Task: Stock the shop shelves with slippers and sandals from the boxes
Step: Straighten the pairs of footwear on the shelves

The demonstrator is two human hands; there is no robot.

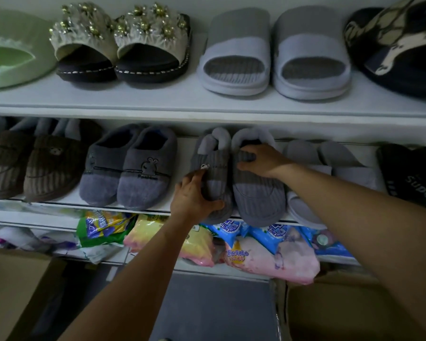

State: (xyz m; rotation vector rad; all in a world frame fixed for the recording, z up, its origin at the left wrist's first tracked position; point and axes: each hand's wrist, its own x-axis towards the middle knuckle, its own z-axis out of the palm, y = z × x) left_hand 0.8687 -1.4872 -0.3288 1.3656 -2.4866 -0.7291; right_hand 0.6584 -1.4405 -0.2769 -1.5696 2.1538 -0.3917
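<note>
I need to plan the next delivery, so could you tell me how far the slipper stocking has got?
Done: the upper shelf is full. In hand: the left hand and right hand each grip one of the grey ribbed slippers on the middle shelf. Left: cardboard boxes stand below, contents unseen.

Dim light over white shelving [207,108]; grey floor [214,306] below, between cardboard boxes [15,286] at near left and near right.

Grey ribbed slippers [234,178] are seen beside blue-grey rabbit-marked slippers [130,168] and brown ribbed ones [35,163]; above, white-and-grey slides [273,52] on a white shelf [182,104].
</note>
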